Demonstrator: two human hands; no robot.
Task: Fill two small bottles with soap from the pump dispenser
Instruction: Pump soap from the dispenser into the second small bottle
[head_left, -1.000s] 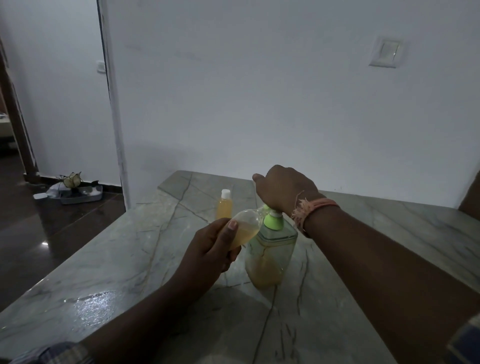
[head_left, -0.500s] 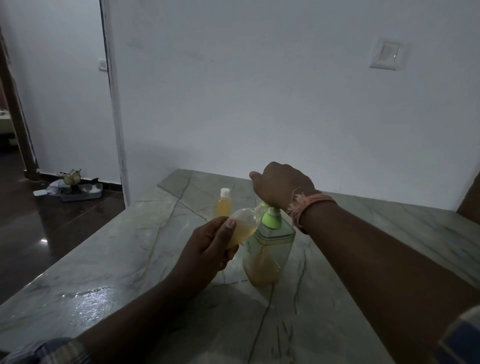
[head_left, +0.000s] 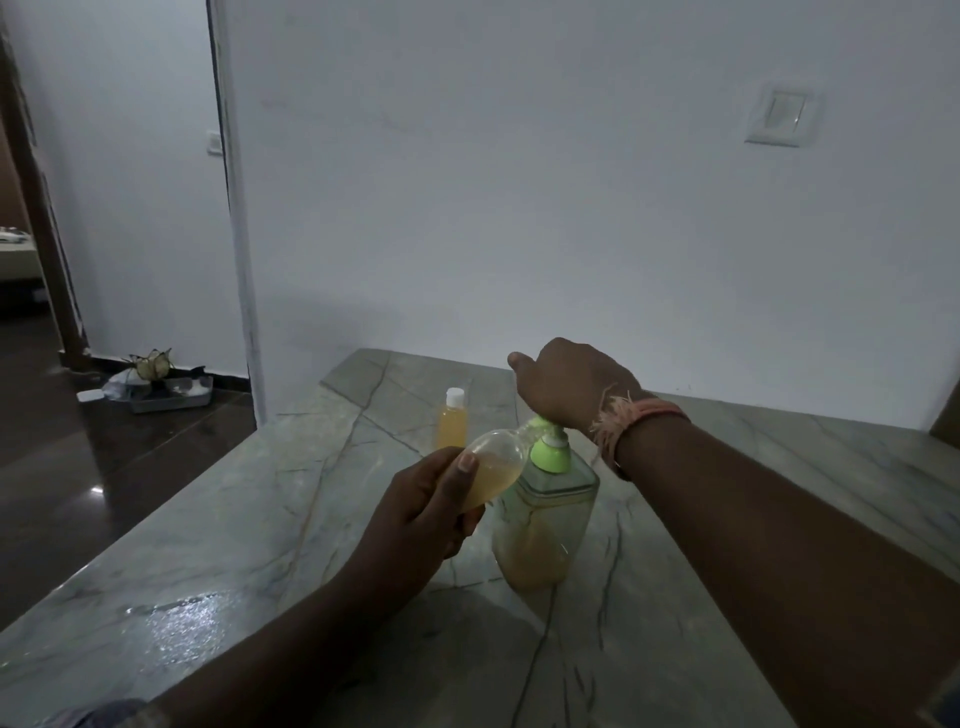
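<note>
The left hand (head_left: 421, 504) grips a small clear bottle (head_left: 491, 465) by its lower half, fingers curled round the far side and the thumb laid flat along the near side, nail up. The bottle is tilted, neck pointing up and to the right toward the green pump head of the soap dispenser (head_left: 545, 519), and amber soap fills roughly its lower half — the upper part near the neck is clear. The bottle's mouth sits right at the pump nozzle, though the right hand hides whether they touch. The right hand (head_left: 569, 382) rests on top of the pump, knuckles up and fingers bent downward over the head; the thumb sticks out to the left. The fingertips are hidden under the hand, so I cannot tell how tightly they close on the pump. A frayed pink thread band (head_left: 631, 418) circles the right wrist. The dispenser is a clear square-shouldered container standing upright on the grey veined marble countertop (head_left: 260, 519), with amber soap only in its bottom portion. Behind the tilted bottle stands a second small bottle (head_left: 453, 421) — upright, white-capped, filled with amber soap — apart from both hands. On the dark floor to the left lies a tray (head_left: 166, 397) of small items, and a white wall switch (head_left: 779, 117) is mounted at upper right.
</note>
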